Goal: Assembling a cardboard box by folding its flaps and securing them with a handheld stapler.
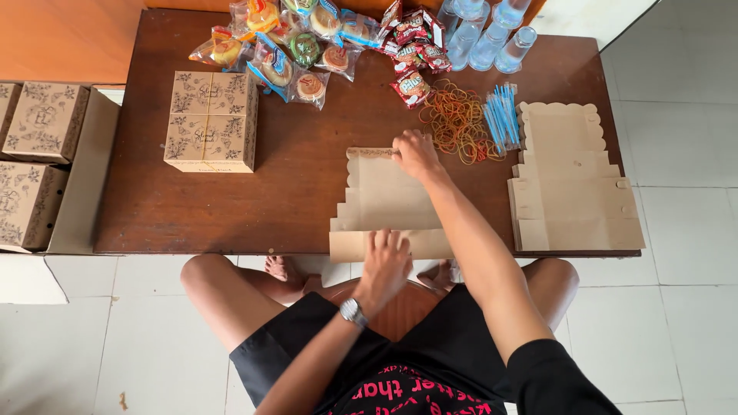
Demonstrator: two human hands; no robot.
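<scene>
**Two hands on a flat cardboard box**

On the brown surface, right in front of the person, lies a flat cardboard box piece that has not been folded up. Its near edge hangs a little over the side of the surface.

The left hand lies flat and open on the near flap. It grips nothing; it seems to press down so the cardboard does not slide. The right hand reaches to the far wavy edge. Its fingers are curled on that edge, but I cannot tell if they pinch it or only push.

Just to the right is a stack of more flat box pieces (easy to grab from there). Behind the right hand sits a heap of rubber bands, with blue straws beside it. Farther back are wrapped snacks, red packets and clear water cups.

On the left stand two finished boxes, tied together, well apart from the hands. More boxes sit off the surface, farther left.
</scene>
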